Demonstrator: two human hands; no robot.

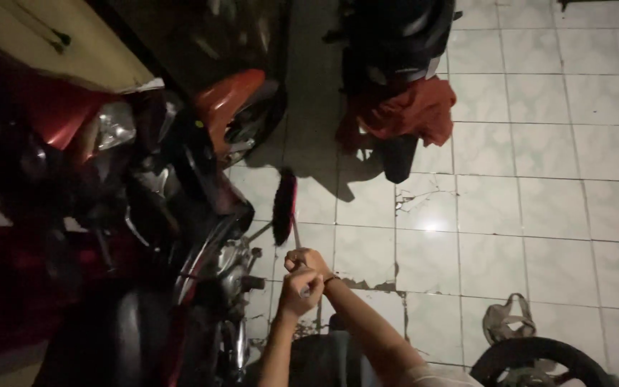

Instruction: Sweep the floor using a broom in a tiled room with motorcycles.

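A red motorcycle (pixel 180 236) stands just left of the grip; both hands, left hand (pixel 299 292) and right hand (pixel 306 259), close together around a thin rod (pixel 297 236); a dark mirror (pixel 284 206) sits just above them.

Dim motorbike repair garage: red motorcycle (pixel 180 215), loose tyre (pixel 539 362), cracked white floor tiles (pixel 539 215).
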